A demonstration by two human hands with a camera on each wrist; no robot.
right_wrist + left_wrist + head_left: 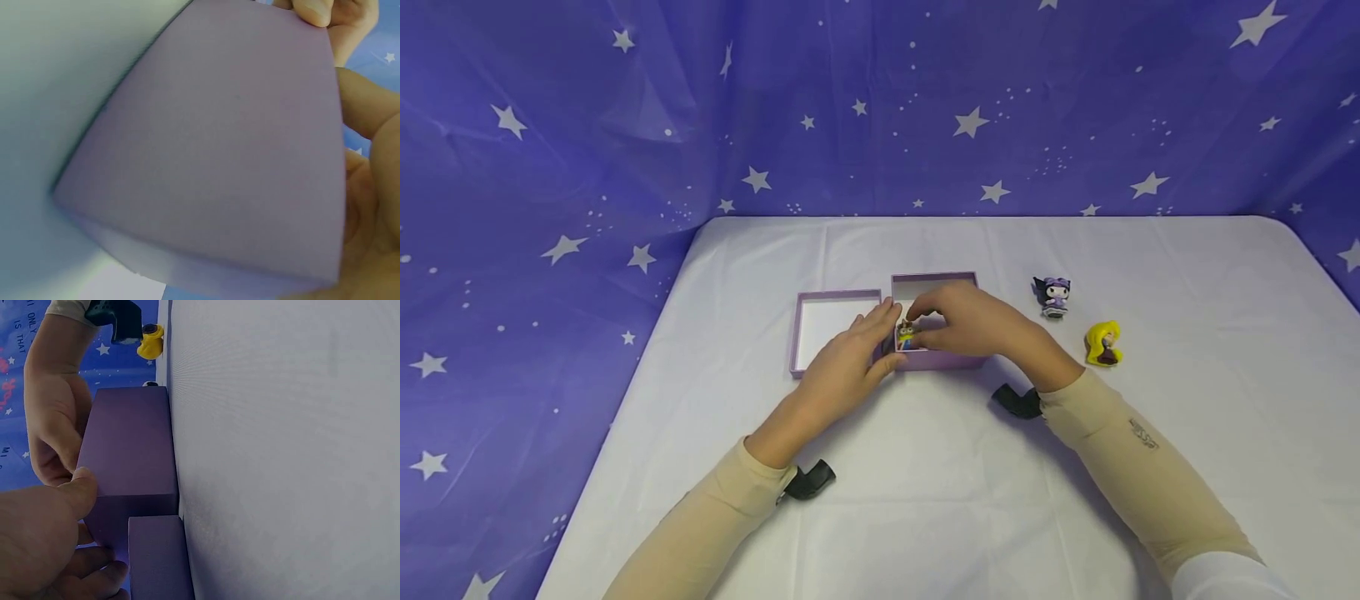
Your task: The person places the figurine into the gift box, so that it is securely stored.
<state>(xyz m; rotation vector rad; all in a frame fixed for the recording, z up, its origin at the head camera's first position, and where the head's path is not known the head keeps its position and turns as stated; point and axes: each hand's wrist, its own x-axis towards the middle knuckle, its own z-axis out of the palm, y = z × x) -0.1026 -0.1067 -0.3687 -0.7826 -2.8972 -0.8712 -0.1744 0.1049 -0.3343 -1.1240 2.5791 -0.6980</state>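
A purple box [943, 360] stands open-topped on the table. My left hand [847, 354] grips its left side, the thumb on the front rim and the fingers along the side wall, as the left wrist view shows. Reaching into the box from the right, my right hand [973, 321] pinches a small figurine [906, 335] with a brown top, big eyes and a yellow and blue body, near the left wall. In the right wrist view the box's front wall [212, 144] hides the figurine and part of the fingers.
Left of the box lies its shallow purple lid [797, 333], inside up, partly behind my left hand. To the right stand a black and purple figurine [1055, 297] and a yellow-haired figurine [1102, 344]. A starry blue curtain [865, 150] hangs behind the white-covered table [910, 500].
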